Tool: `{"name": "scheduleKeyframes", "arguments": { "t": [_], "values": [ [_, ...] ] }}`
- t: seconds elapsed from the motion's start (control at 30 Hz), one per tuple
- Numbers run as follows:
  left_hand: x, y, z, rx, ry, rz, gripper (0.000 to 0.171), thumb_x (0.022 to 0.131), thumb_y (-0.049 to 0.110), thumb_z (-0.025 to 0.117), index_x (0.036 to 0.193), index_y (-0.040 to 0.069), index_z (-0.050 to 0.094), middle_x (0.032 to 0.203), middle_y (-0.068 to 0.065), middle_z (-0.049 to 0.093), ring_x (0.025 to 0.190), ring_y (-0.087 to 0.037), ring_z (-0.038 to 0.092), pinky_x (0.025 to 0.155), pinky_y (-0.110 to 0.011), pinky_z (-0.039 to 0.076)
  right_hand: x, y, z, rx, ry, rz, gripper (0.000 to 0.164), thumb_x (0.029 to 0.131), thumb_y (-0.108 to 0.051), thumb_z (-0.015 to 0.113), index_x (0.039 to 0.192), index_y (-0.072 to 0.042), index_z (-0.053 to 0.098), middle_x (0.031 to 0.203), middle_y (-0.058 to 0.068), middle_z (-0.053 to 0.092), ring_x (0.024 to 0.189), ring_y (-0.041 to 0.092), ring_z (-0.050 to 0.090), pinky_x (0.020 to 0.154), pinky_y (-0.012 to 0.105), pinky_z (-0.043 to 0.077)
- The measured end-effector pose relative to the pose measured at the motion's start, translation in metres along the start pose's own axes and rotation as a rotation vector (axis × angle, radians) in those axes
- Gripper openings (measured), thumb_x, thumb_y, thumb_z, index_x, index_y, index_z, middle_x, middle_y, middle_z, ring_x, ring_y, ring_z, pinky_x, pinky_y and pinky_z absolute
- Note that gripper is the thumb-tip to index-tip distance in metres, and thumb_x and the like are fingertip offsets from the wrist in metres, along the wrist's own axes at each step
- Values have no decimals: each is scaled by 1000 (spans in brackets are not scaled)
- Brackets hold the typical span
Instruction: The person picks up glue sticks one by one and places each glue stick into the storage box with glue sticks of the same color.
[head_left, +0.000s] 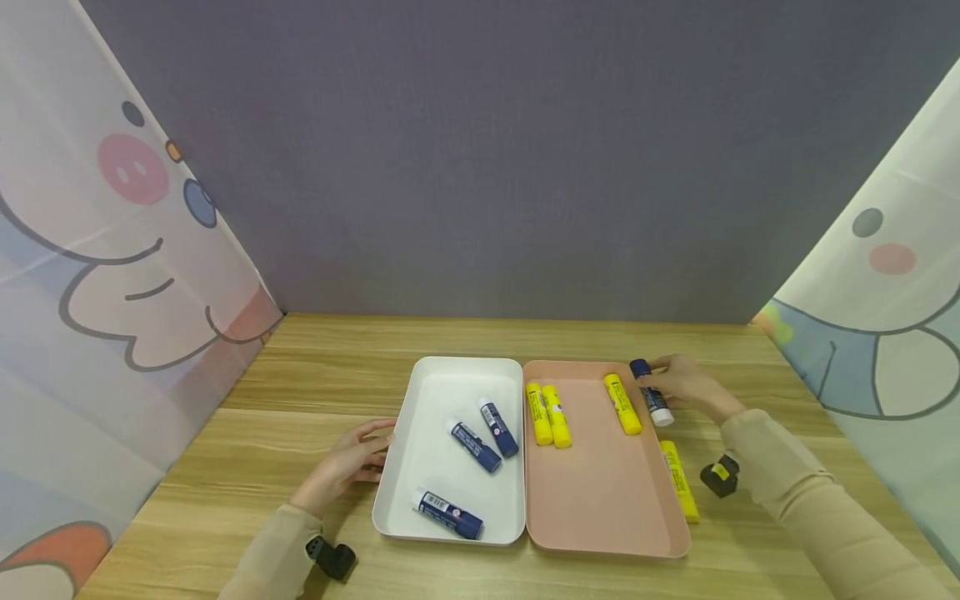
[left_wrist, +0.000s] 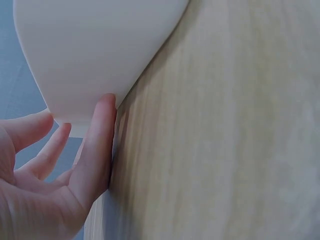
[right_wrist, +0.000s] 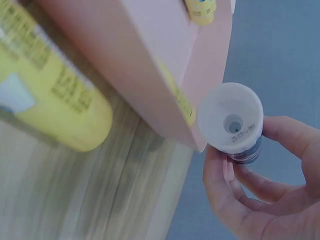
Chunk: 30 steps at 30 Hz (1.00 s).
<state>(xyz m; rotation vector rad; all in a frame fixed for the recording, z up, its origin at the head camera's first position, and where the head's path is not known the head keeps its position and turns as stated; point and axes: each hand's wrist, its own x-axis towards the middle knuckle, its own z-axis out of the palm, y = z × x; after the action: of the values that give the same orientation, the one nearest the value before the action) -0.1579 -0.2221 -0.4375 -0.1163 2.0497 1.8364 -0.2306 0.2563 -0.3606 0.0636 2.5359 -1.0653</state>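
My right hand (head_left: 678, 381) pinches a dark blue glue stick (head_left: 651, 392) beside the right wall of the pink tray (head_left: 592, 508). Its hollow white end (right_wrist: 231, 117) faces the camera in the right wrist view. With its fingertips my left hand (head_left: 348, 461) touches the outer left wall of the white tray (head_left: 401, 500); in the left wrist view those fingers (left_wrist: 97, 140) look nearly straight. Several blue glue sticks (head_left: 474, 447) lie in the white tray. In the pink one are several yellow glue sticks (head_left: 622, 404).
Another yellow glue stick (head_left: 678, 482) lies on the wooden table (head_left: 337, 367), just right of the pink tray. The two trays stand side by side. A grey partition (head_left: 510, 167) rises behind the table, and printed cloths (head_left: 892, 317) hang at both sides.
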Motion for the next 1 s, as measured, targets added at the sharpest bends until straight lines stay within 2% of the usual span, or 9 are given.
{"name": "scheduleKeyframes", "arguments": {
  "t": [0.43,0.6,1.0],
  "values": [
    [1,0,-1,-6,-8,1,54,91,24,51,134,-1,31,93,-6,62,73,-17,62,58,-32,50,1,-22,14,-67,-14,-71,60,86,-21,56,127,15,32,114,35,44,88,31,57,72,39,49],
    [1,0,-1,-2,-6,2,53,91,23,51,134,-1,31,94,-6,62,73,-17,62,58,-32,50,-1,-34,21,-33,-23,-87,59,86,-19,56,128,14,32,112,33,45,87,31,58,72,38,50],
    [1,-1,0,-2,21,-8,50,89,22,53,131,0,36,96,-7,61,73,-18,62,59,-33,50,2,-58,41,-38,-39,-145,56,84,-18,59,127,11,38,109,28,49,82,25,58,71,38,50]
  ]
}}
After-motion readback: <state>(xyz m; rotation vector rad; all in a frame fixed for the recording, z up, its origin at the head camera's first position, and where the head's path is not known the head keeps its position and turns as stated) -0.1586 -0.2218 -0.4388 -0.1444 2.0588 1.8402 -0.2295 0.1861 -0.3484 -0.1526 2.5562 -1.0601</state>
